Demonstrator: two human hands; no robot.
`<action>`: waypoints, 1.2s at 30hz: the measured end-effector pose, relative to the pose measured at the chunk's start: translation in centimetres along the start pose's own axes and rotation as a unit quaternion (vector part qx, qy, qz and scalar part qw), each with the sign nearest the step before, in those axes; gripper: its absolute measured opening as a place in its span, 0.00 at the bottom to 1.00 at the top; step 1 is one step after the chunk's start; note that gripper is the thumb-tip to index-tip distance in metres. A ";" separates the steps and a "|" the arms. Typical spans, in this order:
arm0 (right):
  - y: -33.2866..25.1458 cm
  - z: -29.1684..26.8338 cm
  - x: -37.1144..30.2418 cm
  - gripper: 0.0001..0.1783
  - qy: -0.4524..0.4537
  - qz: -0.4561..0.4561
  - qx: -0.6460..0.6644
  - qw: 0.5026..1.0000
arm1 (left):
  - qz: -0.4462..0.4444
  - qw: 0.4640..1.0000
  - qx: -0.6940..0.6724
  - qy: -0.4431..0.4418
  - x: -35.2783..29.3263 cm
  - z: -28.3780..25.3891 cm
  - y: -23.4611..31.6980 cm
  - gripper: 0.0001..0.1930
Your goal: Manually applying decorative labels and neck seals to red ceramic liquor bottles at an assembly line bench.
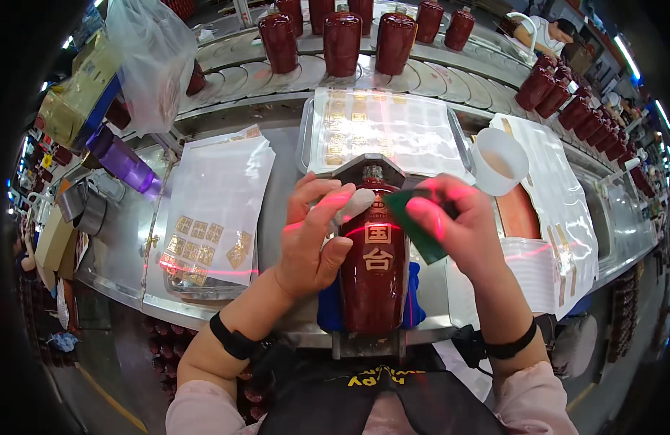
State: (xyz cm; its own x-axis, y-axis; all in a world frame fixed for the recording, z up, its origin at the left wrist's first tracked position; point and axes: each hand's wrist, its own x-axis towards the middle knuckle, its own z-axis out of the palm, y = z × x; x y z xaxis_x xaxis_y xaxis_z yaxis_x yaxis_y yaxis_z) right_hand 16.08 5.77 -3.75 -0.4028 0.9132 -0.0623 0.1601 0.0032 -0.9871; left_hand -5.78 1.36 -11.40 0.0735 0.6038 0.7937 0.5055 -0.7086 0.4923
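Note:
A dark red glazed bottle (pixel 373 304) with gold characters lies in front of me in a metal holder, its neck pointing away and blue cloth (pixel 414 293) at both its sides. My left hand (pixel 313 235) is at the bottle's upper left, thumb and fingers apart, holding nothing that I can see. A white cover (pixel 358 203) sits on one of its fingertips, close to the bottle's shoulder. My right hand (pixel 458 221) grips a thin dark green flat piece (pixel 420 230), angled down over the bottle's right shoulder. Red laser lines cross both hands and the bottle.
Sheets with gold stickers lie on a tray (pixel 303 141) behind the bottle, on a left stack (pixel 222 174) and a right stack (pixel 527 130). A white cup (pixel 500 161) stands at right. Red bottles (pixel 342 43) line the conveyor (pixel 240 80). A person (pixel 549 36) works far right.

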 end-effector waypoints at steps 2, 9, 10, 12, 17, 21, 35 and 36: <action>1.6 0.3 0.1 0.12 0.085 -0.207 -0.146 0.964 | 0.019 0.999 0.019 -0.018 0.2 0.0 0.1 0.26; 1.0 1.2 -5.1 0.12 -0.083 -0.402 -0.289 0.865 | 0.018 0.996 0.068 -0.052 -0.7 -1.0 0.8 0.29; 1.1 1.1 -5.2 0.11 -0.081 -0.353 -0.206 0.909 | 0.036 0.994 0.081 -0.060 -0.8 -1.2 1.3 0.29; 1.3 1.1 -5.5 0.11 -0.021 -0.016 0.034 0.999 | 0.048 0.990 0.098 -0.084 -1.3 -1.7 2.3 0.30; 4.7 3.2 -3.8 0.08 0.078 -0.040 0.135 0.987 | 0.052 0.984 0.130 -0.107 -2.6 -1.0 3.2 0.31; 6.1 2.9 -4.3 0.08 0.072 -0.017 0.132 0.988 | 0.057 0.977 0.158 -0.130 -2.7 -1.2 3.7 0.30; 7.5 3.0 -4.6 0.11 0.080 -0.010 0.202 0.976 | 0.163 0.955 0.188 -0.159 -1.4 -2.4 3.3 0.20; 7.5 3.0 -4.6 0.11 0.080 -0.010 0.203 0.976 | 0.186 0.951 0.181 -0.166 -0.9 -2.4 3.1 0.20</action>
State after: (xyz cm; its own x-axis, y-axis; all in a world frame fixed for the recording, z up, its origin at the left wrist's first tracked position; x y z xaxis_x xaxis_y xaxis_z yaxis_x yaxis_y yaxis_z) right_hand 16.42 0.38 -11.26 -0.2514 0.9666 -0.0500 -0.2297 -0.1098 -0.9670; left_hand -6.33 -2.29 -9.74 0.5423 0.4613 0.7022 0.6501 -0.7598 -0.0029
